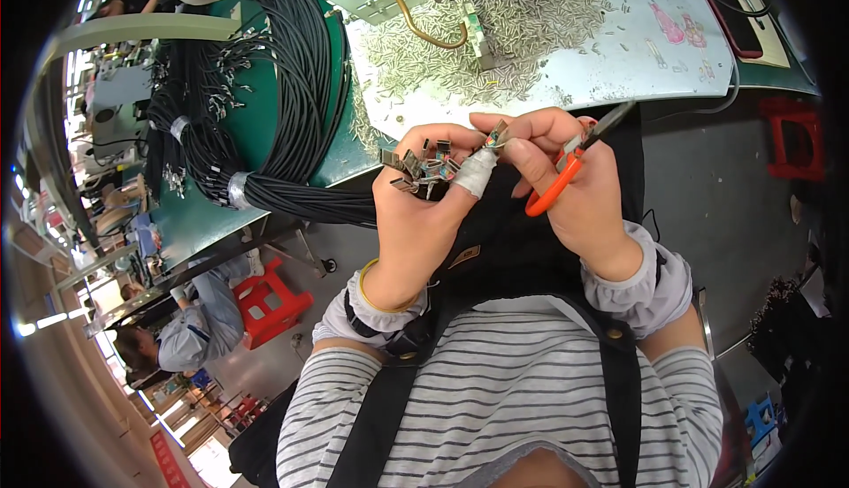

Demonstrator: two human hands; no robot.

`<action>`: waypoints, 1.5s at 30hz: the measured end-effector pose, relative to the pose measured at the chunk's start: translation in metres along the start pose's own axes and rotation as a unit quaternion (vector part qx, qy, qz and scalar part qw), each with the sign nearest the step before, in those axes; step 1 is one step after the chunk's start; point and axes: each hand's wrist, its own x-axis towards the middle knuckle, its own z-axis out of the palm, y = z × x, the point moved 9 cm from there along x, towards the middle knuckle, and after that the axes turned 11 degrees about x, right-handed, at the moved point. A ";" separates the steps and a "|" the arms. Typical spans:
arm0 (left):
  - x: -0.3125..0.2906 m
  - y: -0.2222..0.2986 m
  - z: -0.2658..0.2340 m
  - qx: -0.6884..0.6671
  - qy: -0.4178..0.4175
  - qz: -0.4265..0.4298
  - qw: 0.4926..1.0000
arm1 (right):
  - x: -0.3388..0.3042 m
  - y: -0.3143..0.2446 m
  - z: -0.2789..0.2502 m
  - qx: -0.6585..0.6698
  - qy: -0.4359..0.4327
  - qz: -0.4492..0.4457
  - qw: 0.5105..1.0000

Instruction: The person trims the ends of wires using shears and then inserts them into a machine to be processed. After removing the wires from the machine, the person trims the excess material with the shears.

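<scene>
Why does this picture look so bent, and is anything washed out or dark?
In the head view, the fisheye lens bends straight edges and blackens the corners; also there, a bright white patch at lower left is washed out, while the silver metal connectors in the left hand look fairly clear.

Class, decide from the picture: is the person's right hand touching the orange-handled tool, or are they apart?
Touching. The head view shows it: the orange-handled tool is held in the right hand, its handle lying against the hand beside the thumb.
</scene>
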 end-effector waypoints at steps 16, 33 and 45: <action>0.002 -0.006 -0.003 -0.066 0.000 -0.051 0.997 | -0.009 0.013 0.000 -0.439 -0.092 0.055 0.892; 0.092 -0.037 0.019 -0.234 -0.117 -0.184 0.947 | 0.082 0.005 -0.026 -0.180 0.046 0.027 0.982; 0.096 -0.037 0.014 -0.202 -0.124 -0.190 0.953 | 0.090 0.016 -0.024 -0.160 0.014 0.057 0.985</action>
